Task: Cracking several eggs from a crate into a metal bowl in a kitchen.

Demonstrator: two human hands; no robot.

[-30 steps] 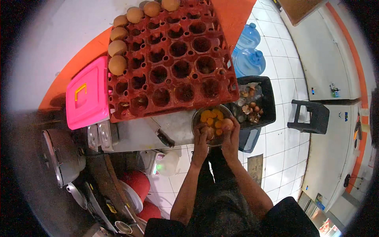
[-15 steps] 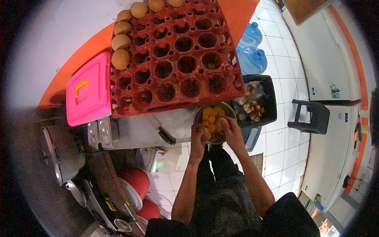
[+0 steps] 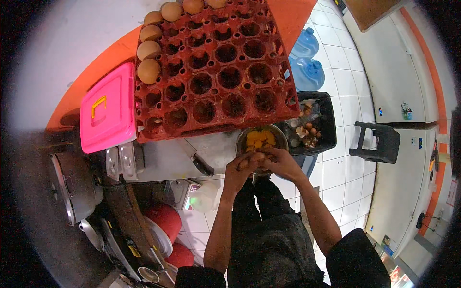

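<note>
Both my hands meet over the near rim of a round metal bowl (image 3: 286, 139) that holds several orange-yellow yolks (image 3: 260, 138). The fingers of my left hand (image 3: 236, 174) curl round a brown egg (image 3: 244, 164), mostly covered by them. My right hand (image 3: 284, 164) is closed on another brown egg (image 3: 258, 157), pressed close to the left fingers. Whether either shell is cracked cannot be made out. Just beyond the bowl stands a red egg tray (image 3: 216, 126), with several brown eggs (image 3: 149, 71) along its left and far edges and many bare hollows.
A black bin (image 3: 328, 121) with eggshells stands right of the bowl. On the counter (image 3: 165, 163) lie a knife (image 3: 202, 165) and metal containers (image 3: 126, 161), near a pink lidded box (image 3: 106, 108). Blue water bottles (image 3: 307, 73) and a black stool (image 3: 379, 144) stand on the tiled floor.
My hands have drawn back toward me, from over the bowl's middle to its near rim, and come together. More of the yolks now shows.
</note>
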